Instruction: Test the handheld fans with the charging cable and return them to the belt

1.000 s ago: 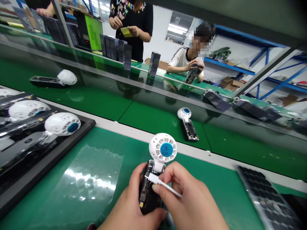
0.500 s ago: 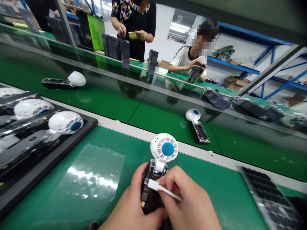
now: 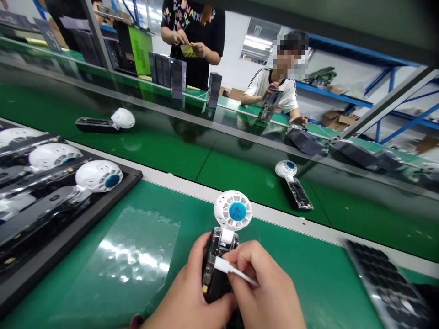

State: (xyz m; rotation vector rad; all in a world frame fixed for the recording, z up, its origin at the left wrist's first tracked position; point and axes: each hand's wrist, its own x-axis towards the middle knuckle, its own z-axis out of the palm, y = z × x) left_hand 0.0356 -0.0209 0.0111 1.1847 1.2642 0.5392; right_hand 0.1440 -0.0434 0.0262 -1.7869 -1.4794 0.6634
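My left hand (image 3: 192, 285) is wrapped round the dark, see-through body of a small handheld fan (image 3: 233, 210). The fan's round white head, with a blue disc at its centre, points up and away from me. Between the thumb and fingers of my right hand (image 3: 264, 283) is the white plug of a USB cable (image 3: 222, 265). Its metal tip meets the side of the fan's body; how far it sits in the port I cannot tell. My fingers hide the lower part of the body.
At left, a black tray (image 3: 132, 178) holds several fans. Two more fans, one at left (image 3: 123, 119) and one at right (image 3: 298, 194), lie on the green conveyor belt (image 3: 171, 151). A clear plastic sheet (image 3: 130, 256) and a panel of black discs (image 3: 380, 274) flank my hands. Two people work across the belt.
Both fans on the belt have shifted right in view. My hands keep hold of the fan and plug, almost unmoved. The seated co-worker has lowered one hand from the box toward the table.
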